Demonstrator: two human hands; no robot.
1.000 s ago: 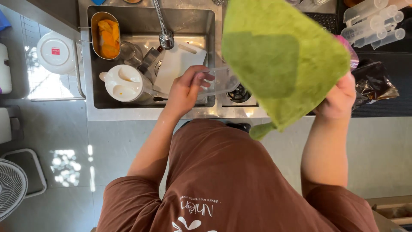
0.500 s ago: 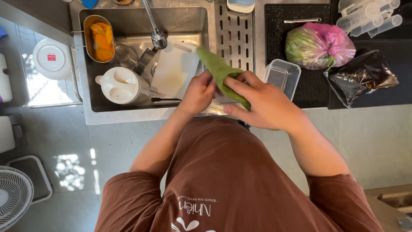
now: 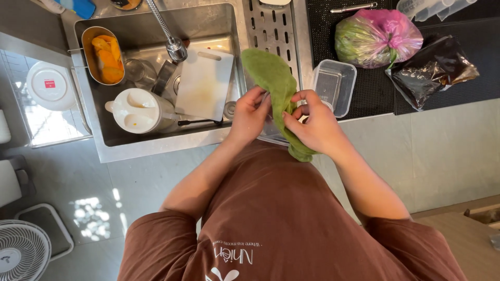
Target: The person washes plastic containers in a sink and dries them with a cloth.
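Both my hands hold a green cloth [image 3: 275, 83] over the front edge of the counter, between the sink and the drain rack. My left hand [image 3: 249, 115] grips its left side and my right hand [image 3: 312, 125] pinches its right side, with the cloth's lower end hanging below my fingers. The cloth is folded into a long narrow strip that points up toward the drain rack [image 3: 271, 26]. Under my hands, a clear container [image 3: 271, 132] is mostly hidden.
The steel sink [image 3: 99, 135] holds a white cutting board [image 3: 203, 83], a white jug [image 3: 138, 109], glasses, a metal tray with orange pieces [image 3: 104, 54] and a tap [image 3: 174, 44]. A clear plastic box [image 3: 333, 86], a bag of greens [image 3: 377, 36] and a dark bag [image 3: 432, 67] lie to the right. A fan [image 3: 23, 252] stands on the floor.
The cloth was spread wide in my raised right hand a second ago. Both hands have since come together at the counter edge and gathered it into a narrow folded strip.
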